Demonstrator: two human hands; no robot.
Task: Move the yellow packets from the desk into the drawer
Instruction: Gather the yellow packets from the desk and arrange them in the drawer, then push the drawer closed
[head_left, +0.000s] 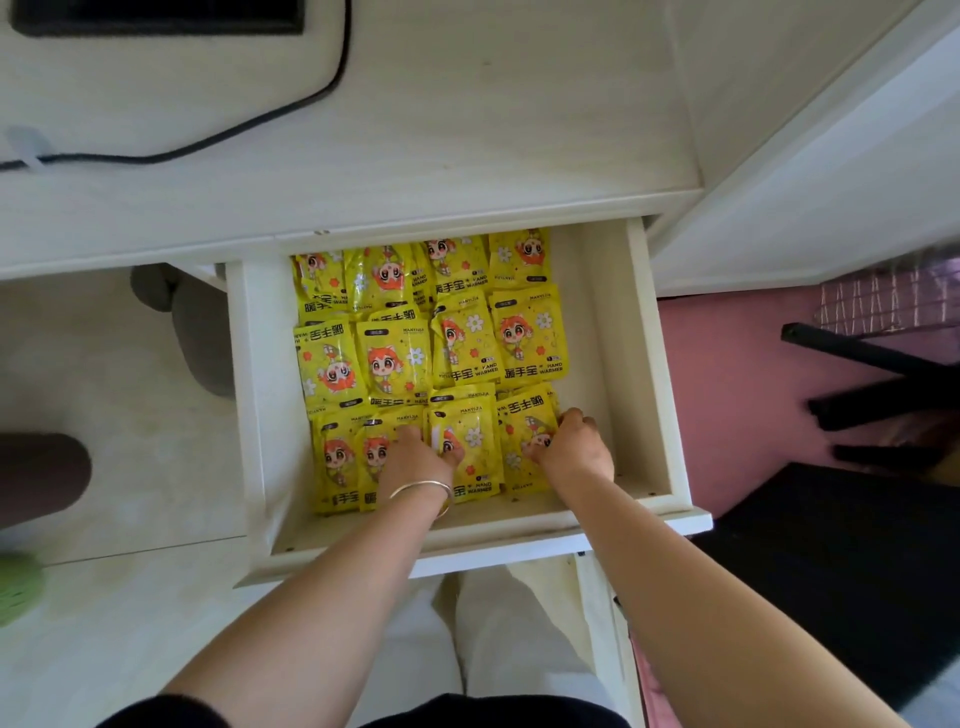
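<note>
Holding near-row yellow packets (431, 364) in the open drawer (644, 364): your left hand (415, 457) presses flat, right hand (571, 447) pinches one. Light, soft, probably slippery foil; grip the edges.

The yellow packets (527, 338) read "HAND WARMER", "MANYIJA" and "暖手宝".

Glossy yellow plastic packets (524, 335), each printed with an orange-haired cartoon figure, white daisies, small orange flowers and black lettering; cream-white wooden drawer (639, 364) beneath a pale, faintly wood-grained white desk (467, 130); black cable (260, 124) across the desk; thin gold-coloured bangle (423, 491) on the left wrist; pink floor (737, 395) at right; off-white floor (104, 364) at left
</note>
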